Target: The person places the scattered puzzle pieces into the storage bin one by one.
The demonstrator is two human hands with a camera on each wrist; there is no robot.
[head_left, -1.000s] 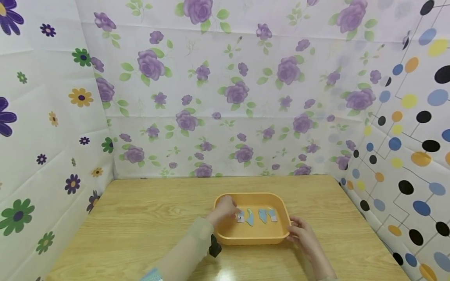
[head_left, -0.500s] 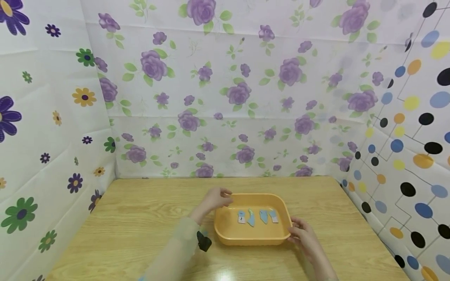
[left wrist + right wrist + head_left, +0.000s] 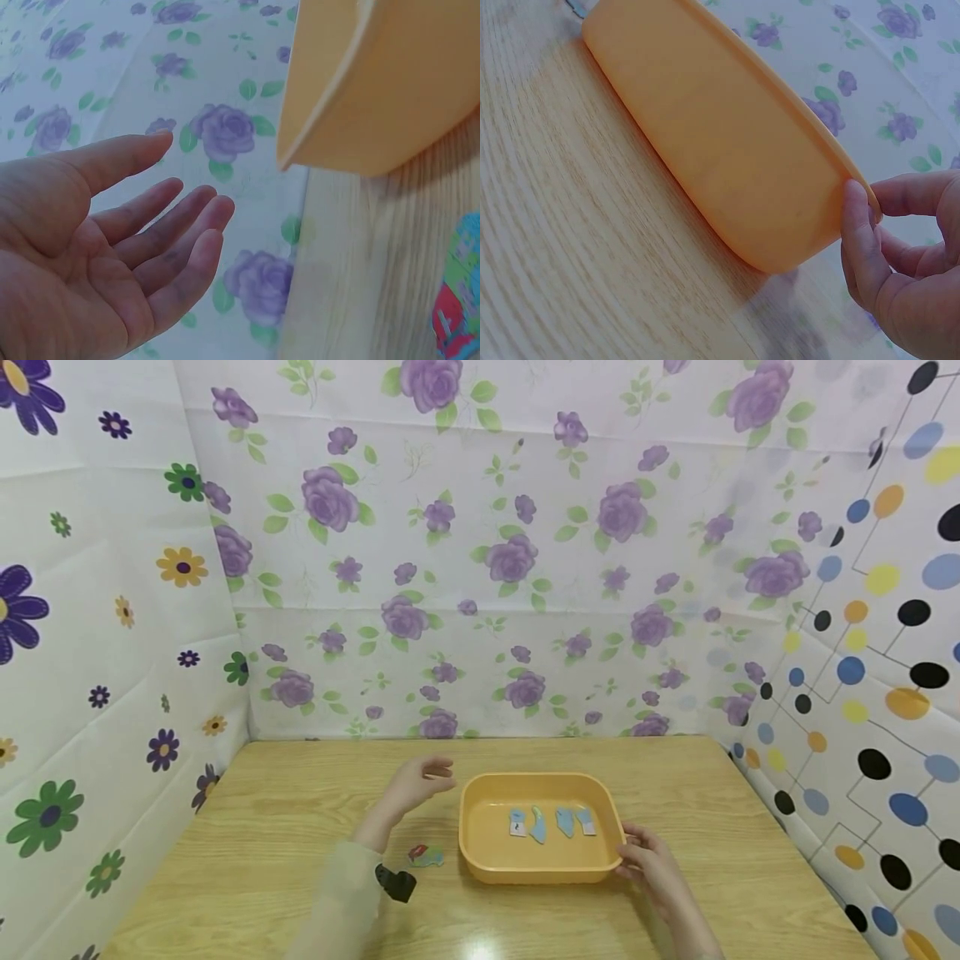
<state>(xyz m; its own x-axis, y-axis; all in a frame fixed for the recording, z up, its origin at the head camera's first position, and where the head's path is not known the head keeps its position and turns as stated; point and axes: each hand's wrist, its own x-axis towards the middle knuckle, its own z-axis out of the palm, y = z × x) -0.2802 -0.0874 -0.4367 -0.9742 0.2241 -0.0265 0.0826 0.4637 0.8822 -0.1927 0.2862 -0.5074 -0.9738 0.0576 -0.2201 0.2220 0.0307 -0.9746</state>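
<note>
An orange-yellow plastic tray (image 3: 540, 876) stands on the table, with several small flat light-blue pieces (image 3: 565, 823) lying in a row on its bottom. Two of them carry white labels, one a label with a dark mark (image 3: 517, 829). My right hand (image 3: 651, 867) holds the tray's right end; in the right wrist view, thumb and fingers pinch its rim (image 3: 780, 75). Left of the tray, my left hand (image 3: 420, 783) hovers with relaxed fingers and a bare palm (image 3: 82, 292). Below it lies a flat piece (image 3: 426, 857) in red, green and blue, close to the left wrist.
The wooden table (image 3: 337, 793) reaches back to a cloth wall with purple roses (image 3: 505, 560). Cloth walls with printed flowers (image 3: 48, 814) and coloured dots (image 3: 873, 764) flank it. A black wrist camera (image 3: 396, 883) sits on the left forearm.
My left hand has come up out of the tray and moved left past its rim. The coloured flat piece has come into view beside that arm. My right hand stays at the tray's end.
</note>
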